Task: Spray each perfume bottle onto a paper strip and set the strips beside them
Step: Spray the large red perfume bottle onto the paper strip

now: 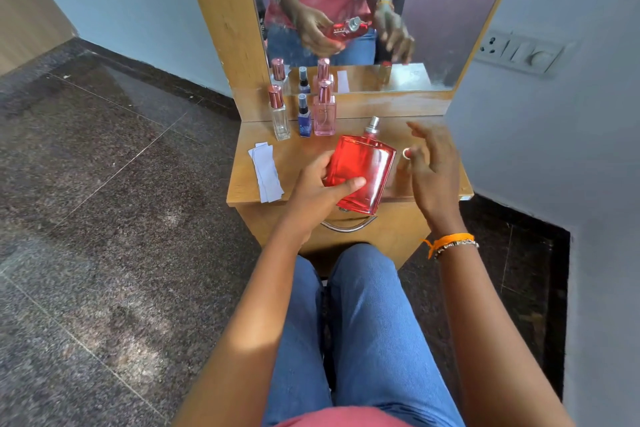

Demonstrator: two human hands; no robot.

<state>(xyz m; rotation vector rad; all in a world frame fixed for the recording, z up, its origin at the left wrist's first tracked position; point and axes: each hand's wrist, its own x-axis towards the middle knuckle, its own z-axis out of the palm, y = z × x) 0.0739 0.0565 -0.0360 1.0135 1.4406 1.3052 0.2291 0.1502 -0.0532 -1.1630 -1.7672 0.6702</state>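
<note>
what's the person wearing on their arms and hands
Both forearms are bare, no sleeves in view. The right wrist has an orange thread band tied beside a beaded bracelet. The left hand and wrist show nothing worn.

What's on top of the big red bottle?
A bare silver spray nozzle tops the big red glass bottle; no cap is on it. The left hand covers the bottle's lower left side.

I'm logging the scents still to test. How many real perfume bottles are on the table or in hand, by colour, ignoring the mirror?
Red: 1, the red bottle in the left hand
Clear: 1, the clear bottle
Blue: 1, the blue bottle
Pink: 1, the pink bottle
Total: 4
</note>
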